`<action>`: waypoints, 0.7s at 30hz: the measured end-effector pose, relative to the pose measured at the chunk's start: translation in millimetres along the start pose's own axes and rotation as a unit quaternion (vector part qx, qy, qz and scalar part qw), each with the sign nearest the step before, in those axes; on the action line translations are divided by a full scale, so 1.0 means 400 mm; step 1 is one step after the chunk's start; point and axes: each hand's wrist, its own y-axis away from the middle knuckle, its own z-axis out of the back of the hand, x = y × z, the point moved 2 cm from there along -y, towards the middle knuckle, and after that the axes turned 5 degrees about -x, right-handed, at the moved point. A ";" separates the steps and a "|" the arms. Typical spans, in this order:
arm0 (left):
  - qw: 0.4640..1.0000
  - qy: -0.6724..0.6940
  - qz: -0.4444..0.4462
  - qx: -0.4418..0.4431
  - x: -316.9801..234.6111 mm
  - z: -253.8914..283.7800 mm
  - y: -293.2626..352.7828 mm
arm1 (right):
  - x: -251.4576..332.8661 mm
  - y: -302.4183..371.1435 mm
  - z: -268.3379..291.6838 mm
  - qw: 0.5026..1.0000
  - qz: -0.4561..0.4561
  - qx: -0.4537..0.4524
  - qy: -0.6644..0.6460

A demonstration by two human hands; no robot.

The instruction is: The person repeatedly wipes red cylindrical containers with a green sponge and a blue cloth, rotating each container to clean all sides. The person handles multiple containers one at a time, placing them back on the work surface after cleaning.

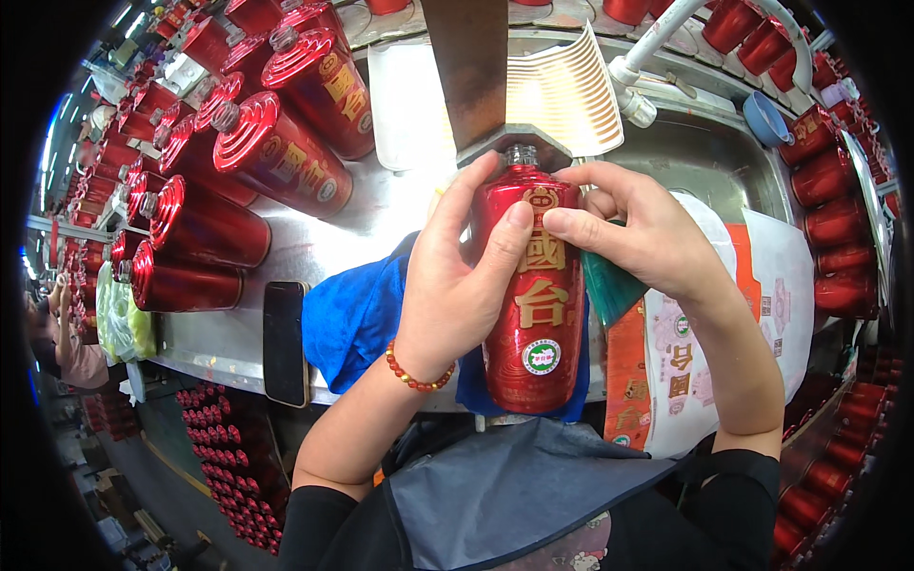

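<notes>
A red glass bottle (535, 324) with gold lettering and a round green-and-white sticker lies before me. Its clear threaded neck points away, near a dark metal plate. My left hand (455, 285) grips its left side, the thumb on the front below the shoulder. From the right, my right hand (647, 228) holds the shoulder, its thumb pressed near the small gold emblem and close to the left thumb. A green plastic piece (609, 285) shows under the right hand; whether the fingers hold it is hidden. Blue cloth (357, 319) bunches left of the bottle, and some shows beneath it.
Several red bottles (286, 162) crowd the left. A phone (286, 343) lies at the bench's front edge. Printed sheets (695, 362) sit to the right, before a metal sink (714, 152) with a white tap (638, 86). Ridged white trays (571, 95) stand behind.
</notes>
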 end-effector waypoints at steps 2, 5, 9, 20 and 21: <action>1.000 -0.014 -0.011 0.006 0.002 0.005 0.001 | -0.001 0.000 -0.002 1.000 0.002 -0.003 0.000; 1.000 0.012 -0.014 0.010 0.006 0.009 -0.002 | -0.009 -0.004 -0.001 1.000 0.000 0.009 -0.014; 0.997 0.077 0.026 0.017 -0.006 0.012 -0.004 | -0.025 -0.003 0.001 0.998 -0.007 0.021 -0.058; 0.997 -0.057 -0.021 0.052 -0.005 0.019 -0.003 | -0.013 0.019 0.003 0.996 -0.011 0.031 -0.083; 0.997 -0.056 -0.018 0.055 -0.008 0.018 -0.005 | -0.015 0.018 0.006 0.997 -0.011 0.034 -0.075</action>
